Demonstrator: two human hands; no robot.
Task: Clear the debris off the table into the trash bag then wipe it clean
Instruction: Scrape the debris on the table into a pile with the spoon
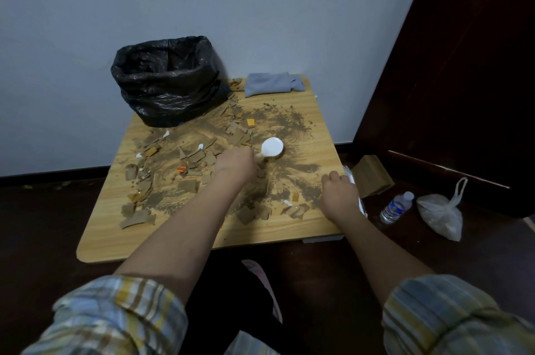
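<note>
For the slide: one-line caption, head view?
Left hand grips a white scoop over debris on the table; trash bag behind.

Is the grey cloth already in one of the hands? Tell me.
No, the grey cloth lies folded at the table's far edge, apart from both hands.

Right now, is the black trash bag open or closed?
Open. The trash bag stands on the table's far left corner, rim rolled outward, its dark interior visible from above.
</note>
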